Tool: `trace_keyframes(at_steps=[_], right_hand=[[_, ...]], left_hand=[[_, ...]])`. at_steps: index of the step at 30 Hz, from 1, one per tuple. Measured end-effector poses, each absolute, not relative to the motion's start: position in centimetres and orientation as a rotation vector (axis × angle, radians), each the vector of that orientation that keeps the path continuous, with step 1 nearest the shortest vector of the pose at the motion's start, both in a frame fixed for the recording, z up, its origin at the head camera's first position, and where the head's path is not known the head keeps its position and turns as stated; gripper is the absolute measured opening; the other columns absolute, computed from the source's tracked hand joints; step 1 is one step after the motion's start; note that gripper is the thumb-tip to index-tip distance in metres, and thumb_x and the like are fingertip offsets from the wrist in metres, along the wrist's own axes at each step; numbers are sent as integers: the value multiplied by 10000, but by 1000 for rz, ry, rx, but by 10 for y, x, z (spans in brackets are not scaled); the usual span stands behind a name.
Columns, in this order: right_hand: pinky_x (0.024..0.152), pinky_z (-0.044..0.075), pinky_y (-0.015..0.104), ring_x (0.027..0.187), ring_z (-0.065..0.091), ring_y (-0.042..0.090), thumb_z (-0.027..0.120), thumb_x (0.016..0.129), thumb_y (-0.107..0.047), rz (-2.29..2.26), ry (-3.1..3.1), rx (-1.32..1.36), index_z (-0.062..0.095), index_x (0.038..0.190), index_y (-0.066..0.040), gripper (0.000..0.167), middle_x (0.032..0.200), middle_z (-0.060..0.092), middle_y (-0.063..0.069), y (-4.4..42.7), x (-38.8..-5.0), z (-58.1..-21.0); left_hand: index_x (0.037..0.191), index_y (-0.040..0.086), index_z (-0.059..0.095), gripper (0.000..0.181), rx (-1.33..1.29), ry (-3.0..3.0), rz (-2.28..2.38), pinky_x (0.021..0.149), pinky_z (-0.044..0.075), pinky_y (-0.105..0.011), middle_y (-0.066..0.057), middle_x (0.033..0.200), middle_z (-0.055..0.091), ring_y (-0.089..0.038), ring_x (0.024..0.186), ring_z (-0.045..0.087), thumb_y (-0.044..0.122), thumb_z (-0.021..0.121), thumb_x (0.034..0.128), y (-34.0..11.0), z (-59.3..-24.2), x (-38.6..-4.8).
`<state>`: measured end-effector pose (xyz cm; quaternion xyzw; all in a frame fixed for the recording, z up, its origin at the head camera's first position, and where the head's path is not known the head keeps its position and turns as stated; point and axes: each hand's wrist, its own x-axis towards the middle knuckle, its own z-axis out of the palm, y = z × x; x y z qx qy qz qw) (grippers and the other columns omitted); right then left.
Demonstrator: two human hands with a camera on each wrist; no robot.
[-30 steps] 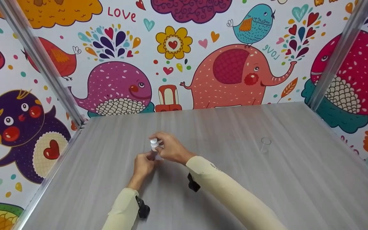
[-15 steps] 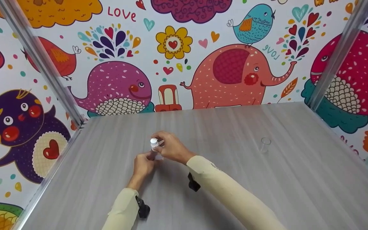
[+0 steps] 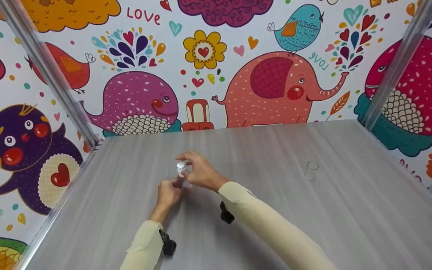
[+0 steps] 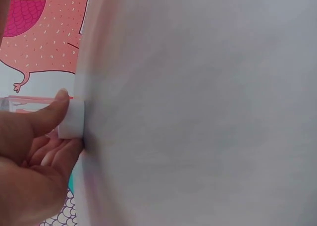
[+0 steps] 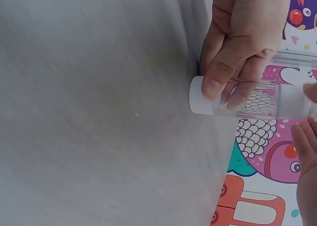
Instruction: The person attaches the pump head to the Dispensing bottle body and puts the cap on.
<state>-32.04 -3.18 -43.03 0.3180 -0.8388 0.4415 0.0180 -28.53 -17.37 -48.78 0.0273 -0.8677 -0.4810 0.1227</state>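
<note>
A clear bottle with a white top (image 3: pixel 181 165) stands upright on the grey table, left of its middle. Its white bottom end (image 4: pixel 72 119) rests against the tabletop in the left wrist view. My left hand (image 3: pixel 168 192) grips the bottle low down, with thumb and fingers on opposite sides of the clear body (image 5: pixel 270 98). Around the white top, the thumb and fingers of my right hand (image 3: pixel 203 173) are curled. Part of this hand (image 5: pixel 306 159) shows at the right edge of the right wrist view. My fingers partly hide the bottle.
A small transparent open cup (image 3: pixel 312 170) stands on the table (image 3: pixel 351 210) at the right. Behind the table is a wall with cartoon animals, and metal posts rise at the left and right back corners.
The fingers of my right hand have shifted slightly up and back around the white top. My left hand and the bottle have stayed in place.
</note>
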Motion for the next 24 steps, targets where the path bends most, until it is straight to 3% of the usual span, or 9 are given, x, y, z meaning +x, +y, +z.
trace_keyframes(at_steps=[6,15,20,24], right_hand=[[1003,532,354,1140,651,215,633,902,58,1357,-2622,1002,644,1270,-61,387,1265,662,93,-32,-319,-431],[952,545,262,1108,664,181,669,923,-17,1354,-2649,984,635,1281,-60,362,1241,669,80,-32,-318,-433],[936,550,252,1086,674,172,691,919,-45,1369,-2632,983,627,1276,-42,363,1228,671,84,-31,-320,-436],[953,544,262,1102,669,186,708,912,-72,1382,-2609,985,601,1300,-39,403,1246,665,90,-29,-320,-436]], left_hand=[[917,-28,776,193,86,-2544,-1384,595,344,-257,41,626,495,-117,633,442,-5,795,727,-173,-489,-287],[844,-46,753,150,97,-2552,-1365,596,356,-252,37,622,516,-111,630,445,8,808,715,-173,-489,-285],[876,-36,766,181,96,-2554,-1355,615,389,-251,-22,662,614,-111,651,471,8,804,705,-174,-489,-283],[896,-29,771,171,80,-2551,-1331,656,453,-273,-90,740,686,-144,703,544,-49,719,734,-174,-488,-284]])
